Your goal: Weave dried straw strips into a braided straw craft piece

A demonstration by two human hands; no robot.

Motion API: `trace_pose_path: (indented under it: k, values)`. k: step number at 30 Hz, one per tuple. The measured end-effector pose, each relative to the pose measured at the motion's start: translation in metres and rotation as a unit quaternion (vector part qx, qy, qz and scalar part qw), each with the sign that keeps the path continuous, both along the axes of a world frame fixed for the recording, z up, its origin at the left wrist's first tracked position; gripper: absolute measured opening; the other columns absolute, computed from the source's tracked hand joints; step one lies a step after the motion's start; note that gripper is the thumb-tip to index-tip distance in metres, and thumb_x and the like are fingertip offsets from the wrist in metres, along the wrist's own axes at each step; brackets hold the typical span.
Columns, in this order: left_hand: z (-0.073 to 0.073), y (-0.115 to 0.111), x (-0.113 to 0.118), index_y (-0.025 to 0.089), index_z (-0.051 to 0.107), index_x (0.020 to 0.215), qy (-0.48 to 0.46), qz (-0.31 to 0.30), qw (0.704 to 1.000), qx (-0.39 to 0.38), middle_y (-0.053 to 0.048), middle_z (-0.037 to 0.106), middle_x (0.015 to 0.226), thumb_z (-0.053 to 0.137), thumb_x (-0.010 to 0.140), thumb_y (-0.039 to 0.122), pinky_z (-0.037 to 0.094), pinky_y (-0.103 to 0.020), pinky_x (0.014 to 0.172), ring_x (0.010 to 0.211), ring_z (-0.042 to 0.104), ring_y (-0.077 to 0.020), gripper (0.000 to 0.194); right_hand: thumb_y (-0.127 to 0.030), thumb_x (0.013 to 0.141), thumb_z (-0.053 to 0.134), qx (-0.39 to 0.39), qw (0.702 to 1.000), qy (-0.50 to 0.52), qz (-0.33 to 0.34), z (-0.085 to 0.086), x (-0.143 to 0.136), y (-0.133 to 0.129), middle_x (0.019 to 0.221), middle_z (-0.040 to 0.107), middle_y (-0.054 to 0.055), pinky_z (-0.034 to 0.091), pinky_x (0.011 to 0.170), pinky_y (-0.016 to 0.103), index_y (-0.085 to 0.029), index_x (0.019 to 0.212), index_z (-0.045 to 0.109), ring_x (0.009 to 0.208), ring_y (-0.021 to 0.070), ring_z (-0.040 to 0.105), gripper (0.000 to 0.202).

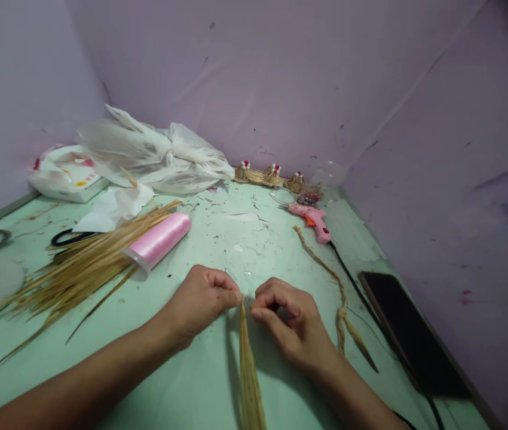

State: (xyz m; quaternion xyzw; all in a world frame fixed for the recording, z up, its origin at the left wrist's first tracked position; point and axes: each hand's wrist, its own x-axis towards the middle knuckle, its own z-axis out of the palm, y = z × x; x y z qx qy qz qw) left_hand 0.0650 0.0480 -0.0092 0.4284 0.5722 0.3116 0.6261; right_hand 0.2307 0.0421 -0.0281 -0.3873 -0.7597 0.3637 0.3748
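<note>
A long dried leaf strip [248,376], yellow-green and narrow at the top, hangs toward the bottom edge of the view. My left hand [204,301] pinches its pointed tip between thumb and index finger. Just right of the strip, my right hand [290,319] is curled, its thumb and index fingertip brought together; whether anything thin is between them I cannot make out. A twisted cord of dried leaf [332,275] lies on the table to the right of my right hand. Beyond my left hand rests a spool of pink ribbon or thread [161,240].
Dried leaf strips [88,269] lie in a bundle at the left, over black-handled scissors [70,237]. A pink glue gun [312,220] with a black cable and a dark phone [410,334] are on the right. A white plastic bag [159,152] and woven ornaments [263,175] line the wall.
</note>
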Motion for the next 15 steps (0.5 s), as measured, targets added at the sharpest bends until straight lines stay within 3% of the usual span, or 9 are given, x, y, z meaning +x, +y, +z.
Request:
trace_pose_path:
  k: [7,11,15]
  values:
    - [-0.001,0.002,0.002,0.013,0.058,0.051,0.017,-0.026,0.999,-0.019,0.008,0.034,0.034,0.053,0.057,0.014,0.017,-0.020,0.040,0.037,0.024,-0.0037,0.008,-0.009,0.073,0.056,0.014,0.996,0.078,0.030,-0.003,-0.003,0.001,0.075,0.059,0.004,0.044,0.060,0.025,-0.017,0.068,0.058,0.075,0.0150,0.057,0.010]
    - [-0.002,0.003,0.000,0.013,0.057,0.052,0.028,-0.062,0.997,-0.021,0.008,0.036,0.036,0.051,0.057,0.012,0.018,-0.020,0.040,0.038,0.025,-0.0040,0.008,-0.014,0.077,0.052,-0.113,0.984,0.122,0.063,-0.008,-0.004,-0.003,0.077,0.060,0.003,0.044,0.048,0.022,-0.017,0.071,0.056,0.051,0.0084,0.054,0.008]
    - [-0.003,0.004,-0.003,0.013,0.060,0.059,0.068,-0.115,0.991,0.005,0.007,0.038,0.041,0.052,0.062,0.018,0.020,-0.020,0.041,0.041,0.027,-0.0049,0.011,-0.019,0.075,0.057,-0.200,0.973,0.112,0.000,-0.012,-0.007,-0.005,0.057,0.057,-0.001,0.043,0.045,0.021,-0.016,0.069,0.058,0.045,0.0090,0.053,0.007]
